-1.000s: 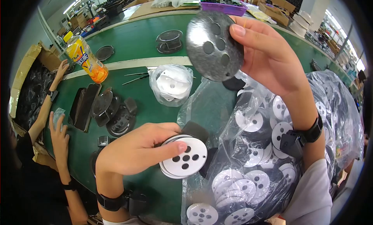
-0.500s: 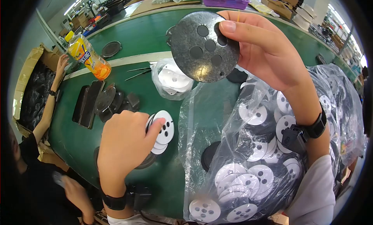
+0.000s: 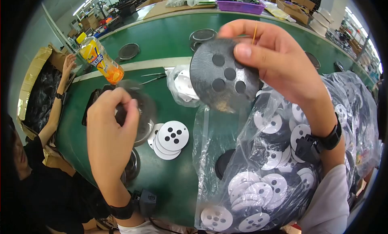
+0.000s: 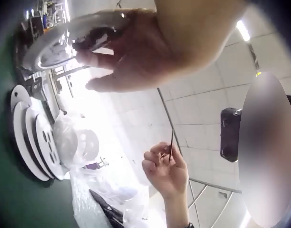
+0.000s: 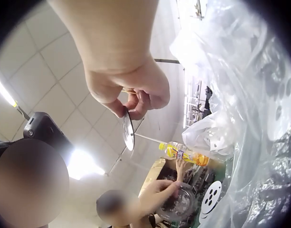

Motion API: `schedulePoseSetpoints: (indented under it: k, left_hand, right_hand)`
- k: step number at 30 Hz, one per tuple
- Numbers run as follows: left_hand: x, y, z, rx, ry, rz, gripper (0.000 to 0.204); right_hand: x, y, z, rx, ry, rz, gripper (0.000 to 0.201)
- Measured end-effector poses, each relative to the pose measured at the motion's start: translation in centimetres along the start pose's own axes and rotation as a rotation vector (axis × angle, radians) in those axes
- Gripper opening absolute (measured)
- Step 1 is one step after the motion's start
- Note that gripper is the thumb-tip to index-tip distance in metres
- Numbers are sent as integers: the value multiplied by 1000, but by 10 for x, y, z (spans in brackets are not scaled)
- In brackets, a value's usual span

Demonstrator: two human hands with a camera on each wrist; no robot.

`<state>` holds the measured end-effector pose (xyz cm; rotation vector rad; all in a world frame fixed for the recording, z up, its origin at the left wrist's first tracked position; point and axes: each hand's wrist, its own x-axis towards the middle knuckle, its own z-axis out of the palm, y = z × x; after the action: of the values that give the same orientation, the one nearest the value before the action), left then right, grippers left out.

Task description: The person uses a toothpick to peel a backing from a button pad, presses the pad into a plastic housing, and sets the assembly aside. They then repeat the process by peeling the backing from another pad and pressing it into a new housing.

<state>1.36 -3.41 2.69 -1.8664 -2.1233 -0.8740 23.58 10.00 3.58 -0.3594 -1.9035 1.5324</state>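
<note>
High at the centre of the head view, the right hand (image 3: 283,60) pinches a dark round disc (image 3: 210,78) with several holes by its edge; a thin stick (image 3: 255,32) stands up by its fingers. The left hand (image 3: 111,133) grips a dark, shiny round part (image 3: 143,113), blurred in the head view, with its rim and hollow showing in the left wrist view (image 4: 50,45). To the right of that hand, a small stack of white discs with holes (image 3: 173,136) lies on the green table (image 3: 169,189).
A clear bag (image 3: 206,133) of white discs covers the table's right side. A smaller bag (image 3: 184,84) of discs, tweezers (image 3: 153,78) and a drink bottle (image 3: 99,58) stand or lie farther back. Another person's arm (image 3: 60,86) is at left; a purple basket (image 3: 242,7) is behind.
The left hand has let go of the white discs, moved left and up, and taken hold of a dark round part. The right hand's disc has moved slightly lower and right.
</note>
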Motion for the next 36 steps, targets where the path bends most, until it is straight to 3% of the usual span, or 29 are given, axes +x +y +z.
schedulePoseSetpoints:
  k: [1, 2, 4, 6, 7, 8, 10, 12, 14, 15, 16, 18, 22, 25, 29, 32, 34, 36]
  left_hand:
    - [2, 2, 6, -303, -2, 3, 6]
    - [1, 12, 8, -670, -165, -162, 15]
    - [-1, 15, 22, -1057, -416, -217, 29]
    - [-5, 31, 36, -1463, -514, -403, 48]
    - [-10, 37, 45, -1630, -415, -520, 57]
    - [-11, 36, 44, -1641, -403, -511, 57]
    - [-12, 35, 39, -1809, -476, -406, 60]
    - [-11, 30, 39, -1796, -460, -358, 52]
    - [-12, 28, 43, -1594, -251, -218, 33]
    - [-11, 31, 40, -1564, -226, -194, 19]
    - [-10, 30, 41, -1567, -223, -193, 19]
    - [-10, 28, 46, -1340, -96, -41, 12]
    - [-12, 35, 45, -1173, 38, -75, 10]
    - [-17, 38, 46, -1158, 60, -50, 7]
    - [-19, 38, 42, -1063, 53, 19, 9]
    - [-14, 35, 39, -1048, 132, 118, 13]
    - [-14, 32, 39, -1142, 103, 51, 17]
    - [-14, 28, 40, -1172, 33, 130, 12]
  right_hand:
    - [-1, -2, 4, 13, 13, -29, 24]
    - [-2, -3, 7, -3, 14, -36, 24]
    - [-3, -4, 8, 88, -60, -203, 18]
    - [-3, -12, 12, 87, -106, -287, 14]
    - [-1, -9, 14, 25, -103, -406, 12]
    - [2, -4, 15, -34, -101, -524, 10]
    - [3, 2, 15, -22, -173, -485, 8]
    - [2, 0, 13, -3, -236, -442, 6]
    - [0, -7, 8, -415, -262, -421, 5]
    - [1, -7, 5, -465, -282, -433, 10]
    - [1, -8, 6, -468, -285, -433, 10]
    - [-1, -10, 8, -579, -137, -431, 26]
    - [-10, -26, 29, -854, -56, -418, 48]
    - [-13, -15, 41, -1370, 128, -615, 66]
    - [-11, -15, 39, -1440, 161, -690, 60]
    - [-13, -22, 36, -1404, 142, -663, 58]
    - [-10, -25, 30, -1183, 108, -575, 60]
    - [-7, -23, 31, -1211, 57, -559, 62]
